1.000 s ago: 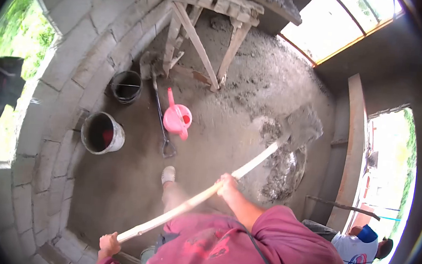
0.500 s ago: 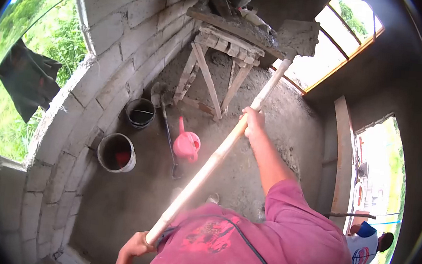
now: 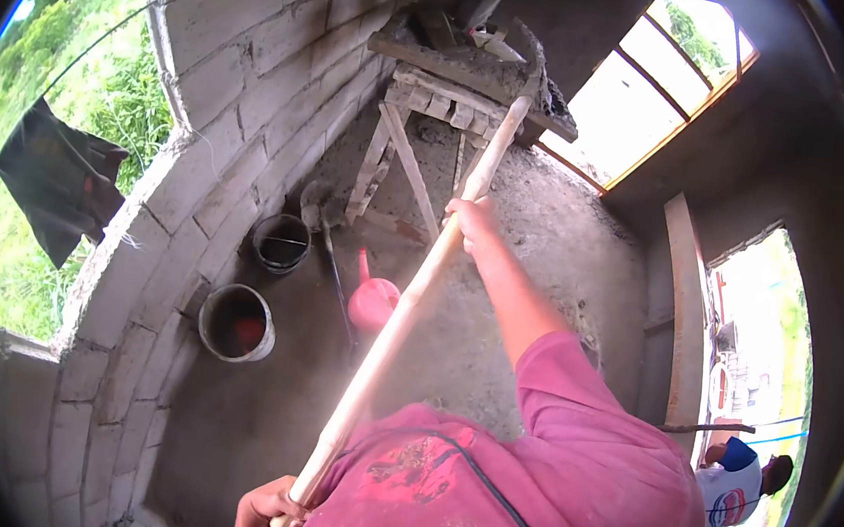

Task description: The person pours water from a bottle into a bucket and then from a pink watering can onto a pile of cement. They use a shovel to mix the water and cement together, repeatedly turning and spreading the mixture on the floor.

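Observation:
A long-handled shovel runs diagonally across the head view, with a pale wooden pole and a mortar-coated blade seen nearly edge-on. My right hand is closed round the upper part of the pole, that arm stretched forward. Low beside my shirt, my left hand grips the pole near its butt end. The blade overlaps the right part of a mortar-covered board, which rests on a wooden trestle.
Left of the pole are a pink watering can, a second shovel and two buckets, one dark, one pale. A block wall with an opening stands left. Outside the right opening is a person.
The shovel blade has moved left over the board and turned from broad face to nearly edge-on. Both hands have shifted left and keep their hold.

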